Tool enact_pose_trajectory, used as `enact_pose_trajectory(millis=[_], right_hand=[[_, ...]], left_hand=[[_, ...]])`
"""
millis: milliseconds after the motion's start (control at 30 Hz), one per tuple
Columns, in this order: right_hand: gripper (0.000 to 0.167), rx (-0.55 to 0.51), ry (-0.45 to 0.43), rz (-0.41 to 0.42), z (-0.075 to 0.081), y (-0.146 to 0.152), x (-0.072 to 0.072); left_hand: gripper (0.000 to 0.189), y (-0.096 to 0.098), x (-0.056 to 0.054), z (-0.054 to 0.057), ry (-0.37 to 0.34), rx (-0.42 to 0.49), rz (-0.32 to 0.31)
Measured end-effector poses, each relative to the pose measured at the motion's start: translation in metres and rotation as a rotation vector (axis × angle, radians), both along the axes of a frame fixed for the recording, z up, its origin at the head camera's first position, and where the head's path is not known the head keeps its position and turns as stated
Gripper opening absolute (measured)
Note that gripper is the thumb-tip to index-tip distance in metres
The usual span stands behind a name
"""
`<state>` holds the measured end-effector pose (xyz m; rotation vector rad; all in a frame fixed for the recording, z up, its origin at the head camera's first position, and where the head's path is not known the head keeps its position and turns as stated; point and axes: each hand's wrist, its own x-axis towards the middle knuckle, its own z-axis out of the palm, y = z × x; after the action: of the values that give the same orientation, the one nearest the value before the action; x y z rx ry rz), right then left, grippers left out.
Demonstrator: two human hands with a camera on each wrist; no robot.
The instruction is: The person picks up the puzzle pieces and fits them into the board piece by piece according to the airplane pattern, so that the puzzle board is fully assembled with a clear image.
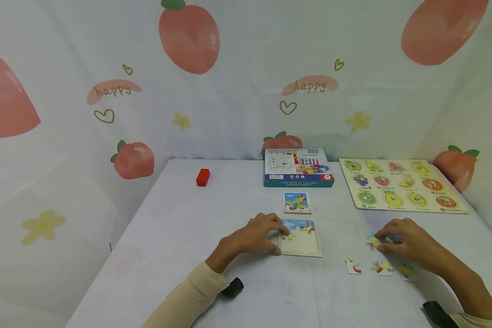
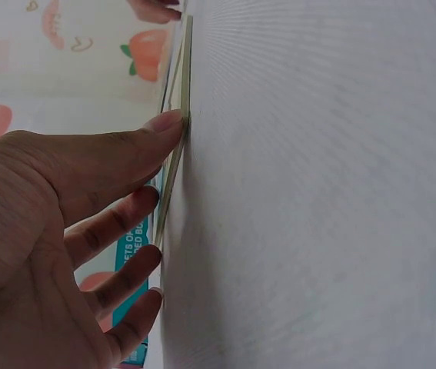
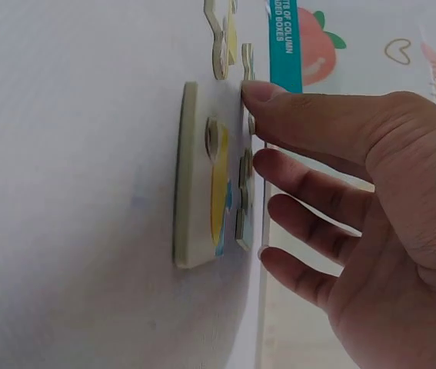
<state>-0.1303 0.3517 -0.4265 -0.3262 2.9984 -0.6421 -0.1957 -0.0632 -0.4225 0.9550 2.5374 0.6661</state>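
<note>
My left hand (image 1: 260,234) holds the left side of a shallow wooden puzzle board (image 1: 301,248). Its thumb (image 2: 164,123) presses the near-left corner, while the index fingertip reaches over the fitted pieces along the board's upper part. On the right, my right hand (image 1: 407,243) pinches a blue and yellow puzzle piece (image 1: 371,242) between thumb and index finger, low over the table. Another piece (image 3: 244,200) is partly hidden beneath that hand. Nearer me lie a red-and-white piece (image 1: 353,265), a yellow-and-red piece (image 1: 382,268) and a yellow piece (image 1: 407,272).
Just beyond the board is a picture card (image 1: 297,202) of a yellow plane. Behind it lies a teal-edged box (image 1: 298,168). A fruit puzzle board (image 1: 403,186) lies at the back right, and a red block (image 1: 202,177) at the back left. A printed cloth hangs behind the table.
</note>
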Motion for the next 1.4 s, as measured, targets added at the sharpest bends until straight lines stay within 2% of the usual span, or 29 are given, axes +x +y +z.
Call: enact_pose_trajectory(millis=[133, 433, 833, 1167, 1400], right_hand=[[0.025, 0.013, -0.001, 0.009, 0.000, -0.001, -0.001], [0.032, 0.021, -0.010, -0.006, 0.002, -0.004, -0.004], [0.030, 0.029, -0.023, -0.023, 0.004, -0.010, -0.006], [0.022, 0.014, 0.117, 0.054, 0.008, -0.026, -0.007], [0.024, -0.027, 0.085, 0.100, 0.012, -0.052, -0.016]], left_hand=[[0.048, 0.000, 0.000, 0.000, -0.006, 0.000, 0.005], [0.050, 0.000, 0.000, -0.001, 0.001, -0.003, 0.003], [0.049, 0.000, -0.002, -0.003, 0.006, 0.000, 0.001], [0.049, 0.000, -0.002, -0.002, 0.005, -0.003, 0.005], [0.049, 0.000, -0.002, -0.002, -0.003, -0.003, 0.004]])
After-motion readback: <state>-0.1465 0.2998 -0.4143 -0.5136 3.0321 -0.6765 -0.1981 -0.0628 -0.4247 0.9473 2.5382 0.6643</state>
